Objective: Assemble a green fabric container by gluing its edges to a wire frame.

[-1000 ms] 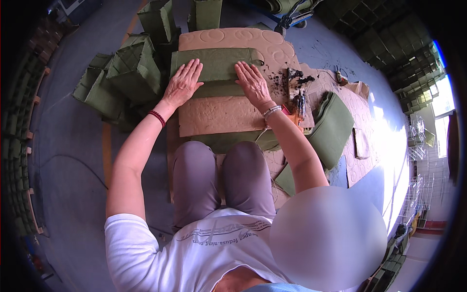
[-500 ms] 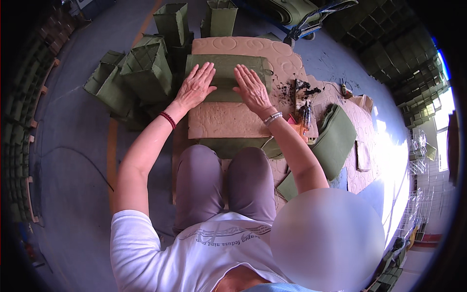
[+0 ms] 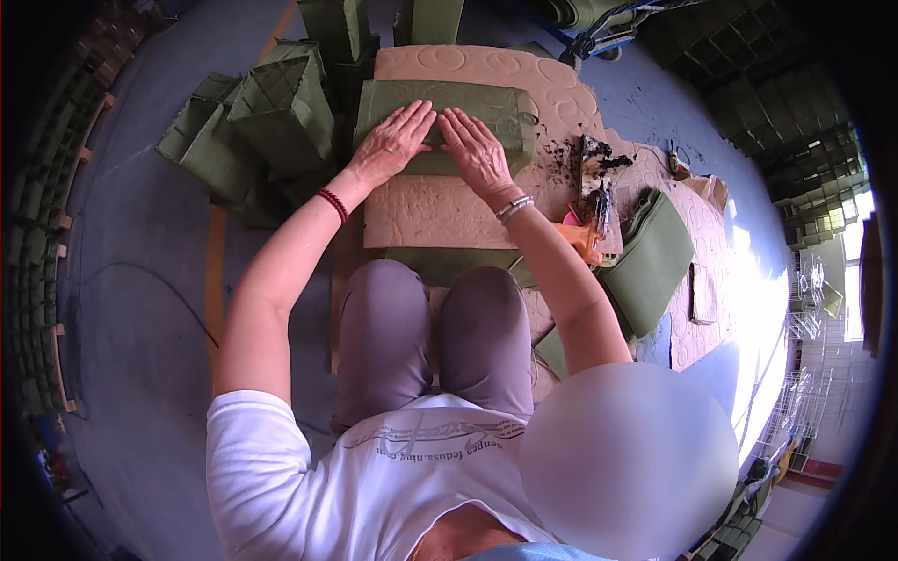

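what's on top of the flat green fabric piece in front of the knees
On the flat green fabric piece, the left hand and right hand rest side by side, fingers extended. The fabric directly beneath them is covered and can't be seen.

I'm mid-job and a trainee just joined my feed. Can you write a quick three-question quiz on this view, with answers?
1. True or false: both hands are clenched into fists.

2. Multiple choice: where is the orange object relative to the right hand?
A) Directly under it
B) To its right and nearer the person
C) To its left

3. Fill in the blank: the dark red bracelet is worn on the person's ____ arm.

Key:
1. False: the left hand and right hand are palm down on the green piece, fingers extended.
2. B
3. left
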`<action>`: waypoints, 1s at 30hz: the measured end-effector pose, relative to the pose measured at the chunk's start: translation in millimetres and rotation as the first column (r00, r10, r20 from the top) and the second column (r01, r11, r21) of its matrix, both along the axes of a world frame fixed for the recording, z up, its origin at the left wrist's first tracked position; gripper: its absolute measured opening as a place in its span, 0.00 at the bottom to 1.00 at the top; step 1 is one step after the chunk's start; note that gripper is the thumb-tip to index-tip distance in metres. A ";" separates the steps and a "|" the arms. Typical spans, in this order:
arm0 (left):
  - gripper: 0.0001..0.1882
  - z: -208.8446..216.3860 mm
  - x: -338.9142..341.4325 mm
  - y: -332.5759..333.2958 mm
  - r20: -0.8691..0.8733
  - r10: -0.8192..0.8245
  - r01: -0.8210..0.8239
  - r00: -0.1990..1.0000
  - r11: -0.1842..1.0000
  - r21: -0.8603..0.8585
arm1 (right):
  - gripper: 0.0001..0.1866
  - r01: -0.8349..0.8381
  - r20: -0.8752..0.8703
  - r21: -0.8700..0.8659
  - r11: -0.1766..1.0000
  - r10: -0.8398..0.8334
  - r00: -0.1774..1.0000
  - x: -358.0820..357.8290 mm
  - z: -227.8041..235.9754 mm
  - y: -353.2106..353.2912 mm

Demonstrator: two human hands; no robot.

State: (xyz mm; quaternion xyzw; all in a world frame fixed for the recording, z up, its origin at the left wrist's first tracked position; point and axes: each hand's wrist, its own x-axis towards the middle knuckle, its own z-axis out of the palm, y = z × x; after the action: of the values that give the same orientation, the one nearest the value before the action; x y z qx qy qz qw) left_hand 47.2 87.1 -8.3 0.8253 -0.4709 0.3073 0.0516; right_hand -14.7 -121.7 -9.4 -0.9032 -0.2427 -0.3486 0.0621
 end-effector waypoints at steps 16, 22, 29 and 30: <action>0.37 -29.5 -22.5 53.6 -0.351 0.090 -0.287 0.932 0.775 -0.564 | 0.23 0.328 -0.387 0.845 0.422 0.060 0.920 -61.7 -29.5 -60.6; 0.14 -32.8 -24.4 57.7 -0.710 -0.524 -0.580 0.470 0.423 -0.696 | 0.12 0.278 -0.290 0.957 0.084 0.278 0.916 -43.2 -51.9 -75.0; 0.10 -6.6 -15.3 58.0 -0.625 -0.604 -0.536 0.494 0.355 -0.766 | 0.09 0.258 -0.255 0.966 0.031 0.298 0.920 -48.7 -51.7 -78.1; 0.11 -1.4 -15.9 62.2 -0.629 -0.587 -0.498 0.509 0.394 -0.772 | 0.08 0.249 -0.240 0.968 0.016 0.325 0.915 -52.0 -47.8 -76.7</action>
State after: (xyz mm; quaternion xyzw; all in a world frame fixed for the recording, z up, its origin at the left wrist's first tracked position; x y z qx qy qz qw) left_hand 31.3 149.3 -9.8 0.6635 -0.1499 0.0560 0.7309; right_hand -66.7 -198.3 -57.1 -0.6378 0.0661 -0.2217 0.7346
